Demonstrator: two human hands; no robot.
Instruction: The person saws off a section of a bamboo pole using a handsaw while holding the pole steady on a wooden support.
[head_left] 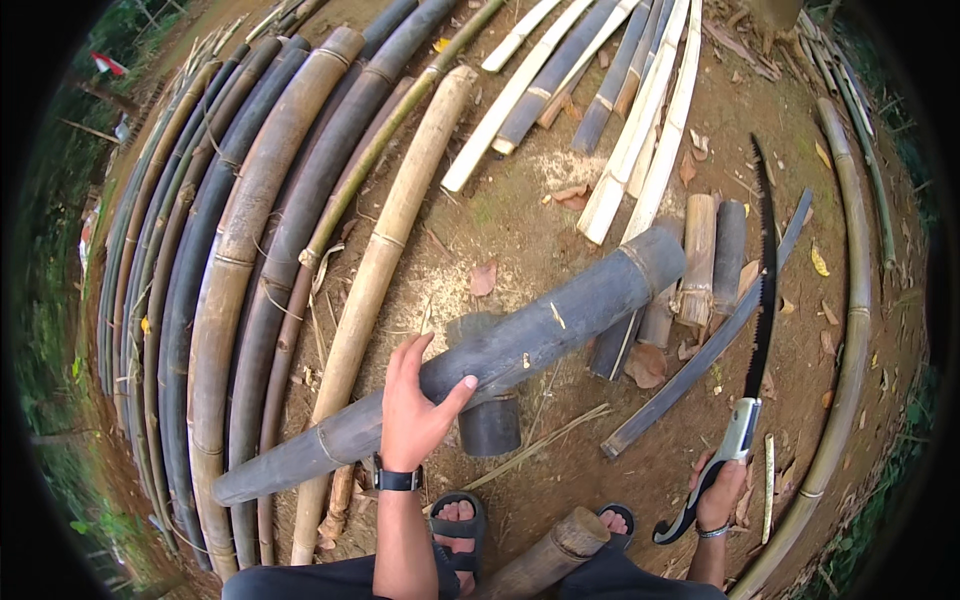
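A thick dark bamboo pole (575,312) lies slantwise in front of me, its lower left end near the long poles and its upper right end raised. My left hand (410,420) grips it near the middle, thumb on the near side and fingers over the far side. Beneath the pole sits a short dark bamboo piece (490,428), partly hidden by it. Off to the right, my right hand (716,497) is closed round the handle of a pruning saw (738,430). Its long black curved blade points away from me, apart from the pole.
Long bamboo poles (235,240) lie side by side on the left. Split bamboo strips (655,130) spread at the far middle. Short cut bamboo pieces (698,250) and a curved dark strip (690,370) lie right of the pole. Another bamboo length (545,560) lies between my feet.
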